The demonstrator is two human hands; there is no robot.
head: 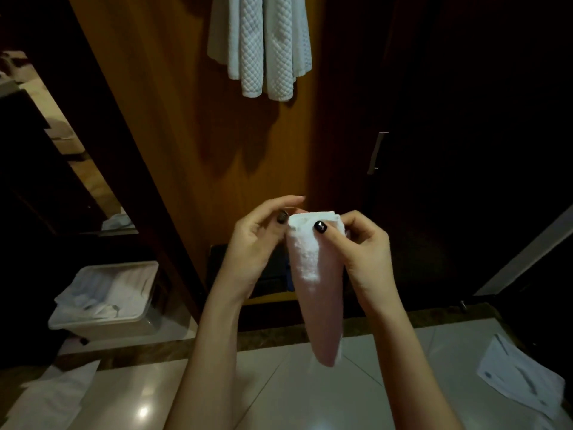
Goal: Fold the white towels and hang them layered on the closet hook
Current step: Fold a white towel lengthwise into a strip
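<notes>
A small folded white towel [313, 274] hangs down narrow in front of me, its top edge held between both hands. My right hand [359, 243] pinches the top with thumb and fingers. My left hand [257, 240] holds the top left corner, thumb against the cloth and forefinger stretched out above it. Higher up, several white waffle-textured towels [263, 48] hang layered against the wooden closet panel [173, 125]; the hook itself is out of view above the frame.
A clear plastic bin [102, 308] with white linen stands on the floor at the left. More white cloth lies at the lower left [52, 395], and a white sheet lies at the lower right [521, 377] on pale floor tiles. A dark closet door with a metal handle [376, 152] is at the right.
</notes>
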